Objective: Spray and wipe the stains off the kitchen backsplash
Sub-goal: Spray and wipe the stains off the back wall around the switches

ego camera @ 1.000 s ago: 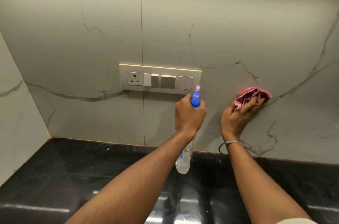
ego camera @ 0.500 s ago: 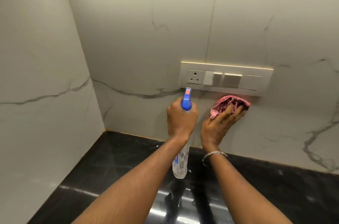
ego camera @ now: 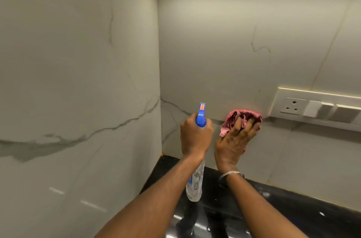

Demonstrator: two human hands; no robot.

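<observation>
Now | left hand grips spray bottle | right hand clutches pink cloth against backsplash | socket panel beside, perhaps touching

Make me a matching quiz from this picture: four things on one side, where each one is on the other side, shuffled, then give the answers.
Things:
1. bottle
2. cloth
3. socket
4. bangle

Places:
A. around the right wrist
B. gripped in the left hand
C. held against the backsplash by the right hand
D. mounted on the backsplash, at the right of the view

Pairs: 1-B, 2-C, 3-D, 4-A
</observation>
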